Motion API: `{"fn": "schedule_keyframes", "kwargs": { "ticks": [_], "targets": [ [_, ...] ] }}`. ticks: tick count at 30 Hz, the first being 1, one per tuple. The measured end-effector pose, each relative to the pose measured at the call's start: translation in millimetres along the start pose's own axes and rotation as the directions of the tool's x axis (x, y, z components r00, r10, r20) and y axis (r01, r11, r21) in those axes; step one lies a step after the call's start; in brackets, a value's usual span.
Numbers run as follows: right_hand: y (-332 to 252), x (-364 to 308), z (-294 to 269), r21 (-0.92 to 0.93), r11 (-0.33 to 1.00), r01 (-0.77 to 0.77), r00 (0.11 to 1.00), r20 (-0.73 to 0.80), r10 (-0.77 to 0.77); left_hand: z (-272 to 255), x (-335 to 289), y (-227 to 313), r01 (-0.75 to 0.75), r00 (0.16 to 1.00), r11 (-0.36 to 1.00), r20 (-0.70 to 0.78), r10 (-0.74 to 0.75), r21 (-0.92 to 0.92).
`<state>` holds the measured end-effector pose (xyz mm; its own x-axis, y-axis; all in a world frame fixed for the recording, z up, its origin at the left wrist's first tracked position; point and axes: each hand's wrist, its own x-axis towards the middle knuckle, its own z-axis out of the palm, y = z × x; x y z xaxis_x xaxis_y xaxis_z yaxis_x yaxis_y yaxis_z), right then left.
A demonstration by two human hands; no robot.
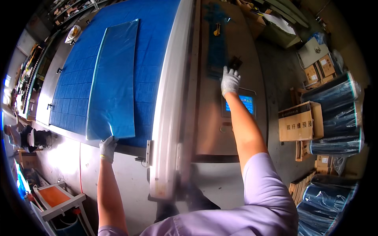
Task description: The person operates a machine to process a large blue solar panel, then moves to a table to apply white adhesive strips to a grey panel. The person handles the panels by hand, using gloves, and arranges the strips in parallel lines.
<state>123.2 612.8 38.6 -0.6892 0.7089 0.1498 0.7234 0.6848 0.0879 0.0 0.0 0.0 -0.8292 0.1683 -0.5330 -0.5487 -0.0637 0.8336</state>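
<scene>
1. Sheet, long and blue (114, 78), glossy, one piece. It lies lengthwise on the blue bed (73, 84), its far end short of the bed's far edge and its near end at the bed's near edge.
2. Left hand (107, 149), gloved in pale knit. Your fingers are bent and closed on the sheet's near edge; a bright crease runs up the film from your fingertips.
3. Right hand (230, 82), same glove. You hold it with fingers extended and slightly parted, nothing visible in its grasp, over the brown panel (208, 122). Whether the palm rests on that surface, you cannot tell from this view.
4. Block, small and dark (235, 63), just beyond your right fingertips; contact cannot be told.
5. Strips, dark blue (215, 51), on the panel, running from beside your right hand toward its far edge.
6. Tool, yellow-handled (217, 30), upon the strips, near the panel's far edge.
7. Screen, lit blue (245, 104), set in the panel toward its right edge, below your right wrist.
8. Beam, white (169, 90), along the bed's right edge, between your two hands.
9. Carton, brown (296, 122), beside plastic-wrapped rolls (334, 118), off to your right.
</scene>
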Motion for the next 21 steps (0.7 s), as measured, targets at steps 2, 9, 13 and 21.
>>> {"fn": "schedule_keyframes", "kwargs": {
  "ticks": [2, 9, 13, 21],
  "targets": [
    [11, -44, -6, 0.109, 0.993, 0.049, 0.989, -0.143, -0.033, 4, 0, -1, 0.005, 1.000, 1.000, 0.021, -0.004, -0.012],
    [27, -274, -12, 0.640, 0.767, -0.047, 0.944, -0.221, 0.243, -13, 7, -6, -0.013, 0.999, 0.999, 0.046, 0.016, -0.047],
    [11, -306, -21, 0.508, 0.861, -0.025, 0.969, -0.201, 0.146, -4, 3, -2, -0.036, 0.999, 0.997, 0.037, 0.039, -0.071],
    [-7, -289, -18, 0.314, 0.940, -0.132, 0.986, -0.056, 0.157, -14, 13, -5, -0.020, 0.995, 0.996, 0.092, 0.028, -0.083]
  ]
}}
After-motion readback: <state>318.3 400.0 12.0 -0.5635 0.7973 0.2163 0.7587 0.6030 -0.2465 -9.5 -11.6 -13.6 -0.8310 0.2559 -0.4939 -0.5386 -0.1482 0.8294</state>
